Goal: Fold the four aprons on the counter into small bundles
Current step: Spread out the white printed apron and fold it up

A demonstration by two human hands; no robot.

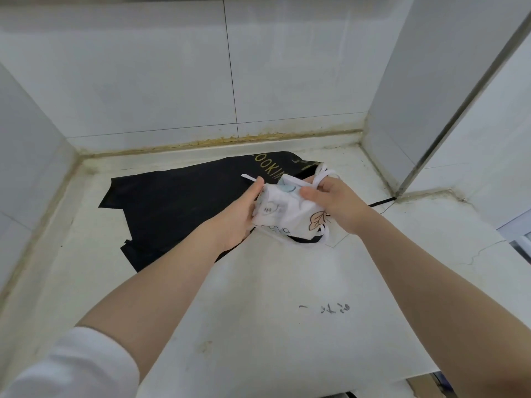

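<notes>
Two hands, left hand (240,214) and right hand (334,203), gripping one white apron bundle (287,215), one black apron (178,202) flat.

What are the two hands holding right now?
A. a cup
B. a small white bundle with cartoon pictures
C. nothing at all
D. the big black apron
B. The left hand and the right hand both grip the white apron, folded small and printed with drawings, while the black apron lies flat on the counter.
</notes>
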